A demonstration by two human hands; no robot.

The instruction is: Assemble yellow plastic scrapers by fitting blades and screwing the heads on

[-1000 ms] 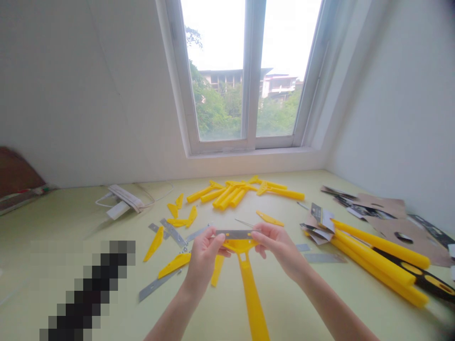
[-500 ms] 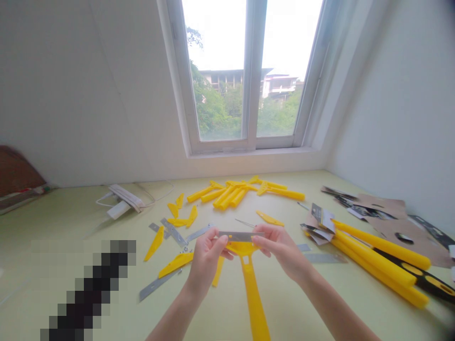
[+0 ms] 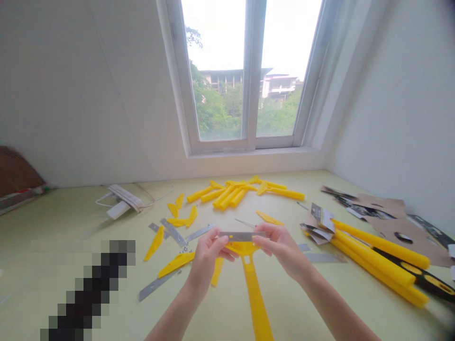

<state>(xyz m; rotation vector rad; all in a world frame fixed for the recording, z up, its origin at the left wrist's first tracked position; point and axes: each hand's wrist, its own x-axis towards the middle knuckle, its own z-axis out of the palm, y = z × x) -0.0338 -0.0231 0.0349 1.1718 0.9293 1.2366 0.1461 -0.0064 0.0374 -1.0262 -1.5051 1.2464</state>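
Note:
A grey metal scraper blade (image 3: 242, 237) lies across the wide head of a yellow scraper handle (image 3: 255, 289). My left hand (image 3: 208, 248) pinches the blade's left end, and my right hand (image 3: 282, 244) pinches its right end, both with closed fingers. The handle's shaft points down toward the bottom of the view. Beside my left hand are yellow plastic cover pieces (image 3: 176, 264), loose metal blades (image 3: 156, 285) and a few tiny screws (image 3: 185, 249). A thin screwdriver (image 3: 245, 222) lies just beyond my hands, partly hidden by the right one.
Several yellow scraper handles (image 3: 227, 196) are heaped near the window. On the right lie long yellow scrapers (image 3: 377, 255) with card sleeves, and flattened cardboard packaging (image 3: 387, 222). A white power strip (image 3: 125, 196) with a cable sits back left. A pixelated dark patch covers the lower left.
Almost nothing differs. Blade and handle stay in both hands, with the handle's lower end shifted very slightly to the right.

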